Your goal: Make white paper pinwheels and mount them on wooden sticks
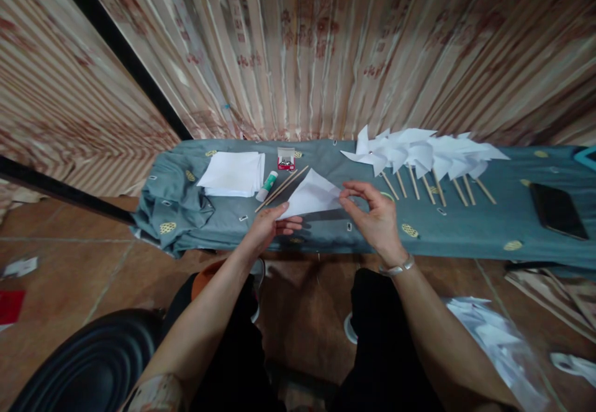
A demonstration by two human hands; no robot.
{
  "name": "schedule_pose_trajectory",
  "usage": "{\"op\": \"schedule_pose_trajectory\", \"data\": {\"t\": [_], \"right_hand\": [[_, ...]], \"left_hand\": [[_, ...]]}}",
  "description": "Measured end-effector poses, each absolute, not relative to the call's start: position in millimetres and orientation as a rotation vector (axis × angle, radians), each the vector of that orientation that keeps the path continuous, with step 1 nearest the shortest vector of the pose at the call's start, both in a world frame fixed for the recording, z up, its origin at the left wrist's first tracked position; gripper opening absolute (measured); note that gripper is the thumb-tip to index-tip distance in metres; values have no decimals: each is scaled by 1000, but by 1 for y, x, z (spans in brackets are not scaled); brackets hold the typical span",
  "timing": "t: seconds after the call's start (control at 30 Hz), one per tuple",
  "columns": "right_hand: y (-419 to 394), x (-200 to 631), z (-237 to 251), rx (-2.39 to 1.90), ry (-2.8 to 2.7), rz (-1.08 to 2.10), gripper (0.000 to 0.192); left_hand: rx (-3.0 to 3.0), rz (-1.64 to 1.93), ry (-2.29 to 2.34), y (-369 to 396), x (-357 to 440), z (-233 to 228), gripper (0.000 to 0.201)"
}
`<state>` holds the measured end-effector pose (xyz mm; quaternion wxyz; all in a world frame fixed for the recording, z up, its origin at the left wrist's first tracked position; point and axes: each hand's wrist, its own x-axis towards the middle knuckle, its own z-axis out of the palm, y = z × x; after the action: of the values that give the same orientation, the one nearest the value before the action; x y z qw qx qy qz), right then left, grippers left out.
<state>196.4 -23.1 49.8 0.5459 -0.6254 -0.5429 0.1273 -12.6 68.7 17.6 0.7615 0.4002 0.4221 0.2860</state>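
Observation:
A white sheet of paper (314, 193), folded into a triangle, is held up between my two hands above the cloth. My left hand (272, 224) pinches its lower left corner, thumb on top and fingers beneath. At the right corner, the thumb and forefinger of my right hand (370, 213) pinch the tip. Just behind the paper lie thin wooden sticks (282, 190) and a glue stick (267, 185) with a green label. A small red box (285, 159) of metal pins or tacks stands open beyond them. To their left is a stack of white paper (233, 174).
Several white paper pinwheels (423, 154) on wooden sticks lie overlapping at the right back. A black phone (557, 210) rests near the right end of the cloth-covered bench (465, 232). Below are a black round stool (93, 362) and a plastic bag of paper (496, 344). A curtain (302, 52) hangs behind.

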Motion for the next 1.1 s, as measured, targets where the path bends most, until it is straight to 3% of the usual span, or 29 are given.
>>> {"op": "schedule_pose_trajectory", "data": {"t": [0.27, 0.43, 0.67, 0.93, 1.1], "right_hand": [[-28, 203, 39, -1552, -1558, 162, 27], [-27, 204, 25, -1575, -1846, 27, 30], [-28, 208, 7, -1712, -2048, 74, 41], [-24, 222, 7, -1850, -1876, 68, 38], [-26, 269, 15, -2248, -1524, -112, 40]], "left_hand": [[846, 718, 951, 70, -5, 12, 25], [843, 860, 997, 74, -1, 4, 32], [856, 895, 1027, 78, 0, -2, 44], [918, 910, 1026, 76, -2, -2, 50], [971, 1006, 1067, 79, -3, -1, 49]]}}
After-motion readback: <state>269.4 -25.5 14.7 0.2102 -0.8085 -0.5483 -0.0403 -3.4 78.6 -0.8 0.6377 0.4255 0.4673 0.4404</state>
